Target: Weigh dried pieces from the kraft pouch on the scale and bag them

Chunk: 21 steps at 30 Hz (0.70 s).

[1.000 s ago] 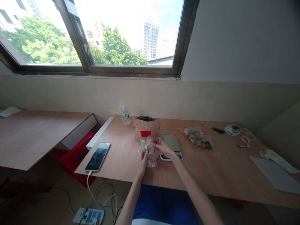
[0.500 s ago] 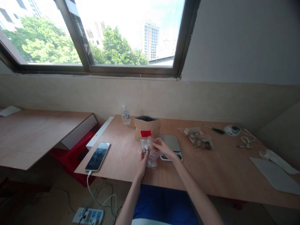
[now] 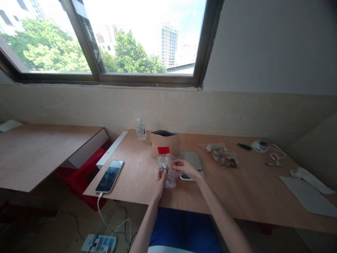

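Both my hands hold a small clear plastic bag (image 3: 166, 173) with dark pieces inside, just above the wooden table (image 3: 237, 189). My left hand (image 3: 160, 179) grips its lower left side. My right hand (image 3: 185, 168) pinches the bag's upper right edge, fingers closed. Right behind the bag stands a brown paper pouch (image 3: 165, 143) with a red label, its top open. A small digital scale (image 3: 191, 161) lies under my right hand.
A phone (image 3: 110, 175) on a charging cable lies at the table's left corner. A water bottle (image 3: 140, 129) stands at the back. Two filled clear bags (image 3: 223, 154), a screwdriver (image 3: 240, 144), tape (image 3: 260, 145) and scissors (image 3: 276, 159) lie to the right. A power strip (image 3: 99, 243) sits on the floor.
My right hand has shifted slightly along the bag's top edge, and the bag stays between both hands. Nothing else has moved.
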{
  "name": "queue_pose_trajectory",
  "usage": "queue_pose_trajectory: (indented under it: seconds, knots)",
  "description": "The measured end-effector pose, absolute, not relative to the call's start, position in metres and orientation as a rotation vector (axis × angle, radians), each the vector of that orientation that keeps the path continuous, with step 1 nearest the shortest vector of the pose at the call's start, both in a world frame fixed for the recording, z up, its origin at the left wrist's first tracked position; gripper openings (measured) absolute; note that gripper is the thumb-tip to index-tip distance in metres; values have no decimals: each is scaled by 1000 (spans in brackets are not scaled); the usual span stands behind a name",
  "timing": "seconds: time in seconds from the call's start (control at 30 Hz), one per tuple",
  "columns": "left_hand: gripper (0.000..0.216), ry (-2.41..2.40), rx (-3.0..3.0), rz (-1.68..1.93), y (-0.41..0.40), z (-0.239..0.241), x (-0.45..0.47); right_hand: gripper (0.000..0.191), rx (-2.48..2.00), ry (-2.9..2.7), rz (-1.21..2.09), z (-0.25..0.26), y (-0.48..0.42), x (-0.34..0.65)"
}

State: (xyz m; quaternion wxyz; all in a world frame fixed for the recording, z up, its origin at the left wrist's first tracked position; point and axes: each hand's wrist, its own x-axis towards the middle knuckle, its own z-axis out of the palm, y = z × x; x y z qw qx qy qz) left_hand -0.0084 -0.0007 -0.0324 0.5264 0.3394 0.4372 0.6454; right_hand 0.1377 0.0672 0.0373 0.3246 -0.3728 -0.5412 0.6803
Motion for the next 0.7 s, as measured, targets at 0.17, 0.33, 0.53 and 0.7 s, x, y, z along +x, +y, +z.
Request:
queue_pose_trajectory:
  seconds: [0.17,0.33,0.53,0.7]
  knots:
    - [45,1059,790,1547,0,-35,-8,40,-959,-1502,1587,59,79,145]
    - [46,1080,784,1549,-1,-35,-8,40,-841,-1536,1501,101,92,141]
    - [40,1055,786,1538,-2,-36,-9,32,-636,-1499,1174,162,111,120]
    - [44,1071,743,1539,-1,-37,-10,26,-588,-1550,870,180,134,98]
